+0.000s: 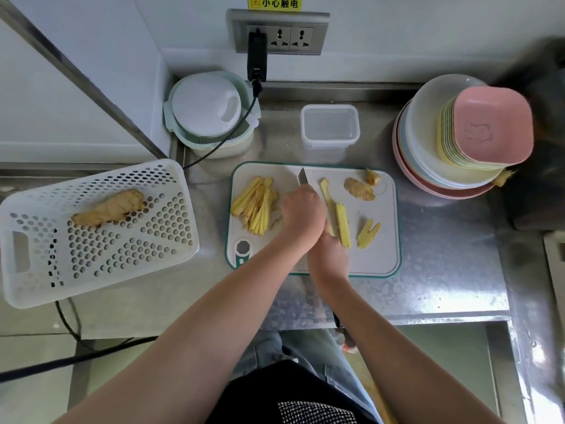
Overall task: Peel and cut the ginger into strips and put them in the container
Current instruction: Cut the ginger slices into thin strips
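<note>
Two hands meet mid-board: our right hand (328, 258) grips the knife (302, 178), blade running near to far, our left hand (301, 211) curled over it, ginger slices (341, 220) lying parallel just right.

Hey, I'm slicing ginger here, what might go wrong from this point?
The left hand grips the knife directly above the right hand steadying the ginger slice, so a slip might nick fingers. The pile of ginger strips lies beside the blade; a sweep may scatter them before they reach the clear container.
</note>
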